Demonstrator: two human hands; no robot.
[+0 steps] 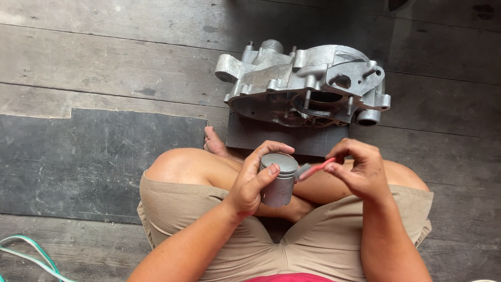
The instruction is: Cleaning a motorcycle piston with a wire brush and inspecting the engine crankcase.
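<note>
The person's beige shorts (182, 209) sit closest, legs crossed on the wooden floor (104, 52). Above the lap, the left hand (253, 183) wraps its fingers (267, 151) around a grey metal piston (277, 180), thumb pressed on its flat round top; the cylinder is dull, smooth and held upright, slightly tilted. The right hand (357, 169) pinches a small red brush (313, 169) whose tip touches the piston's upper rim. Beyond the knees an aluminium engine casing (305, 86) rests on a dark board (287, 138), near but apart from the hands. A dark mat (78, 156) covers the floor to the left, and green and white cables (31, 256) curl at the lower left corner.
</note>
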